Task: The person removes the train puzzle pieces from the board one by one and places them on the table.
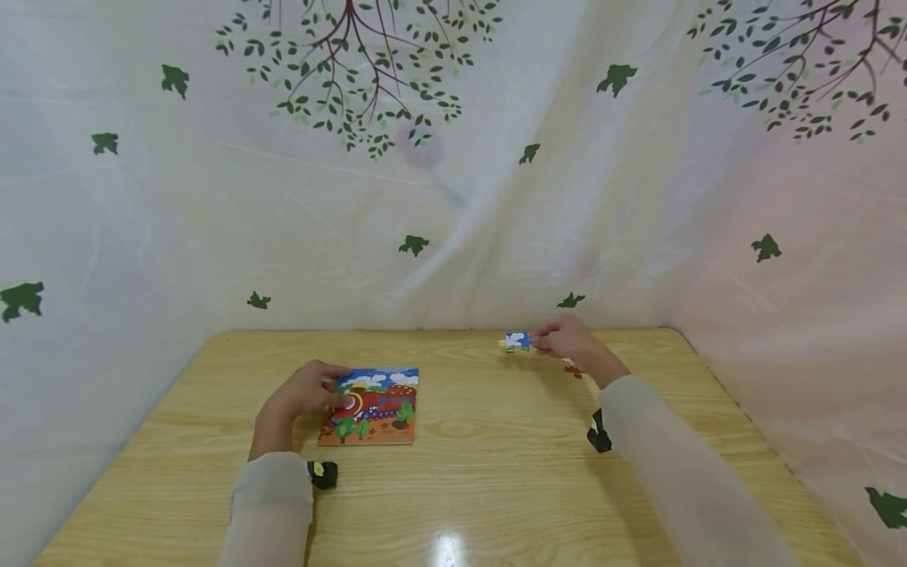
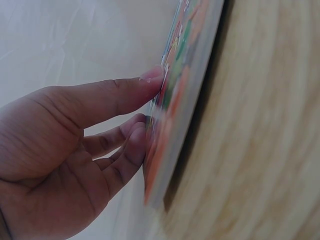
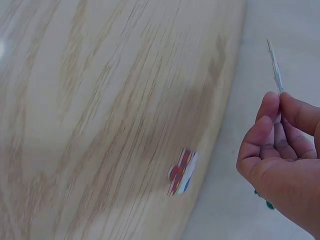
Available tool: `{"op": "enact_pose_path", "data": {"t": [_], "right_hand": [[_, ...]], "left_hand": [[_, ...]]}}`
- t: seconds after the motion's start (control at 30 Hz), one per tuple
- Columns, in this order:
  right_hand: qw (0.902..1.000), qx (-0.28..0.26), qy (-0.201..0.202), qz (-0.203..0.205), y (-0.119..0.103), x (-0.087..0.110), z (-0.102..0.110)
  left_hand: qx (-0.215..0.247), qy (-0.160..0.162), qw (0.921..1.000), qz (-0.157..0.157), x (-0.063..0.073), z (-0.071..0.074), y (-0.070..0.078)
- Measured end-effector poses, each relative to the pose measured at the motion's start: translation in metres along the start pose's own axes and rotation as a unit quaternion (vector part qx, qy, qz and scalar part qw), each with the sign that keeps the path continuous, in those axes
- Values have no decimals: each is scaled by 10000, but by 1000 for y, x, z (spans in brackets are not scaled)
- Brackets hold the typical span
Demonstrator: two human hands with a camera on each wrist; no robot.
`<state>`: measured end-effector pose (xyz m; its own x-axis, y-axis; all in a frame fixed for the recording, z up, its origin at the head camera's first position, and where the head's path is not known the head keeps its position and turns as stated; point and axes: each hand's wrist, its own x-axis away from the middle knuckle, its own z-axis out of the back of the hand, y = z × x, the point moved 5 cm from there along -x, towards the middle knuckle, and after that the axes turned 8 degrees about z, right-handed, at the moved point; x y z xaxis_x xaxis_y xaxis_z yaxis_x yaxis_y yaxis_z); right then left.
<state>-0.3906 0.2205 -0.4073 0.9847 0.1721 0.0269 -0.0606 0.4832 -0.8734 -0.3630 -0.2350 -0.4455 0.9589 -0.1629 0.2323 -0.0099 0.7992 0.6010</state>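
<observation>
A square jigsaw puzzle point(image 1: 386, 409) lies left of centre on the table, printed with red shapes, green trees, clouds and blue sky. My left hand point(image 1: 301, 391) holds it at its left side; in the left wrist view the thumb point(image 2: 135, 92) rests on the printed face and the curled fingers meet the edge. My right hand point(image 1: 567, 342) pinches a blue, white and yellow puzzle piece point(image 1: 516, 340) between thumb and fingers, above the table's far edge. In the right wrist view that piece point(image 3: 274, 65) appears edge-on. A red and white puzzle piece point(image 3: 182, 172) lies beneath the right hand.
The wooden table point(image 1: 468, 488) ends at a pale curtain point(image 1: 482, 236) printed with leaves and branches, which hangs behind and at both sides. A small black device sits at each wrist.
</observation>
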Motion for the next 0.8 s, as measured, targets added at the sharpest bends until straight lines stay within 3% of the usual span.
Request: {"op": "enact_pose_path", "data": {"t": [0.3, 0.8], "right_hand": [[9999, 125, 28, -5, 15, 12, 18], [9967, 779, 136, -209, 39, 18, 26]], "left_hand": [[59, 18, 10000, 12, -1, -1, -1], [91, 20, 10000, -2, -1, 0, 0]]}}
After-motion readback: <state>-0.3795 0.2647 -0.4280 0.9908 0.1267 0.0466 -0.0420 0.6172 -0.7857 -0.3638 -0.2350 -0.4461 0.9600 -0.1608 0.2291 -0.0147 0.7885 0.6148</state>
